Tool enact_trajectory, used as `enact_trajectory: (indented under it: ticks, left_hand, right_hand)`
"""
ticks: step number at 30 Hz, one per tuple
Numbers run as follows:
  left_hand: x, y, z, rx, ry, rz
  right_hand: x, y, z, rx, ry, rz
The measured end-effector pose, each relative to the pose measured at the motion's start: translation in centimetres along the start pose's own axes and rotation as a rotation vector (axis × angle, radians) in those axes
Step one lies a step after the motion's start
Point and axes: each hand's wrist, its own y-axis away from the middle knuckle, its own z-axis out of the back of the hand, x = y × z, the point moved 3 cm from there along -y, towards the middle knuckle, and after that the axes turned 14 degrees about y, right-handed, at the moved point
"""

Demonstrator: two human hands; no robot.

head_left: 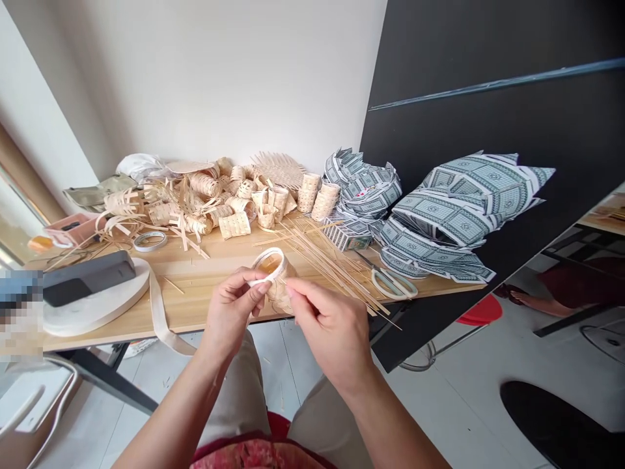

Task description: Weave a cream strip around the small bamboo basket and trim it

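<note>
Left grip (229, 314) narrow around a woven bamboo cup (277, 277), right hand (332, 333) beside it; printed sheets (454, 215) unreadable.

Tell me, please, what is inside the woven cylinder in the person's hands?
The woven cylinder shows only an amber inner surface within its white rim band; the left hand and right hand hide its bottom.

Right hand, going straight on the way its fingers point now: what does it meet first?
The right hand would most likely meet the woven bamboo cup first, which the left hand holds. Its fingertips look almost against the cup, though depth is hard to judge from here.
</note>
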Motion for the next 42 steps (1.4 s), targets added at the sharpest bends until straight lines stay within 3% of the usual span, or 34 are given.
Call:
enact_trajectory:
  ticks: [9,19,23,27,36,42]
  left_hand:
    - [-0.1,0.5,-0.3,0.013,-0.036,0.034]
    - [-0.2,0.6,-0.3,0.041,-0.089,-0.017]
    - [-0.3,0.8,-0.2,0.075,-0.157,-0.071]
    - [-0.6,0.9,-0.4,0.1,-0.306,-0.178]
    - [-1.4,2.1,-1.6,0.217,-0.985,-0.737]
    - [-0.4,2.6,-1.8,0.365,-1.025,-0.75]
  right_hand:
    - [0.1,0.3,0.1,-0.069,0.052,0.071]
    - [0.1,0.2,0.3,-0.122,0.09,0.11]
    - [0.2,0.2,0.4,-0.082,0.096,0.095]
    - [0.1,0.4,0.3,-0.051,0.088,0.062]
    - [-1.1,1.7,-0.7,0.028,0.002,-0.141]
    - [-1.6,2.5,-1.4,0.041,-0.088,-0.191]
